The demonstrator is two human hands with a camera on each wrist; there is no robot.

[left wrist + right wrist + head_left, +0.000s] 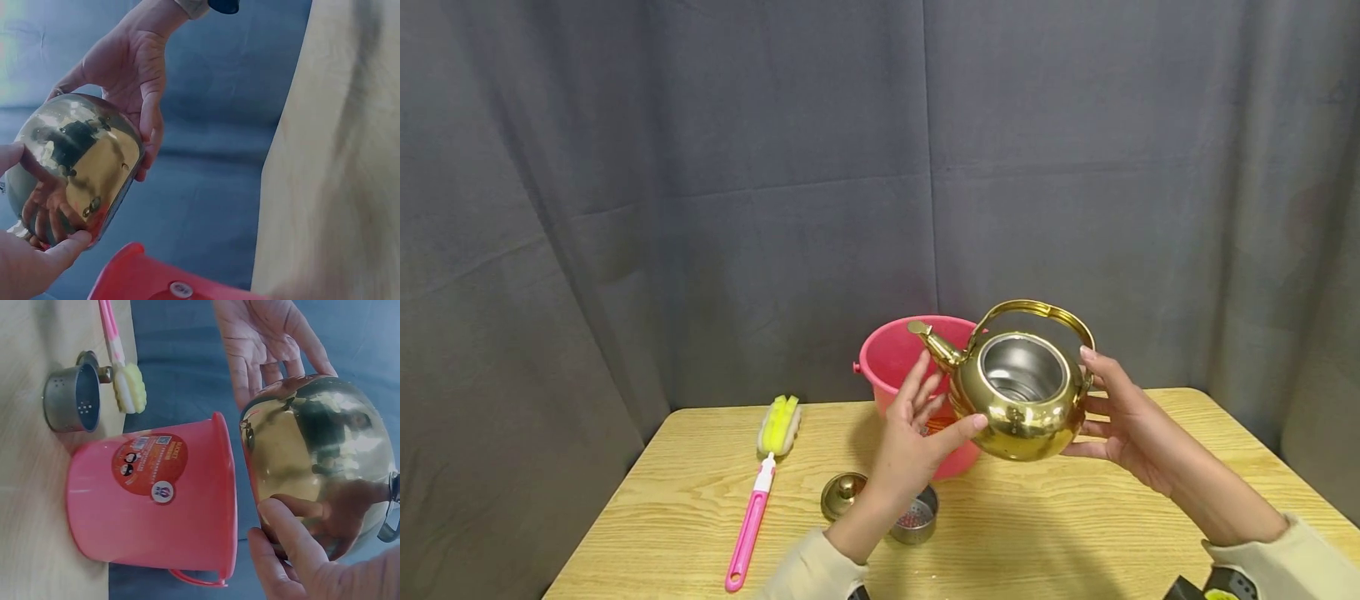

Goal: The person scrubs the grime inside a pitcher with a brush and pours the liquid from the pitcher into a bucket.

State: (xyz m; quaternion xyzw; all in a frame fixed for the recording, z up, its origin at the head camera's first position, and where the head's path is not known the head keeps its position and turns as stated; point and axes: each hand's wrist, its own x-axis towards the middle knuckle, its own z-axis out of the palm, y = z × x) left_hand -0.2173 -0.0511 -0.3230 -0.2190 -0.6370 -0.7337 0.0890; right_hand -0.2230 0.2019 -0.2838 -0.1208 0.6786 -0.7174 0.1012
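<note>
A shiny gold teapot point(1018, 437) with a hoop handle is held up in the air between both hands, its lid off and its steel inside showing. My left hand point(906, 437) holds it on the spout side, thumb against the front of the round body. On the opposite side my right hand point(1138, 429) grips the body just below the handle's end, fingers spread around it. In the right wrist view, fingertips of the right hand point(306, 556) press the teapot point(337, 444) near its base edge. The spout points up and left, overlapping the bucket in the head view.
Behind the teapot a pink bucket point(886, 354) stands on the wooden table point(685, 483). A gold lid point(833, 504) and a perforated metal strainer point(917, 527) lie in front of it, partly behind the left forearm. Further left is a pink-handled sponge brush point(751, 525). Grey curtains point(790, 208) surround the table.
</note>
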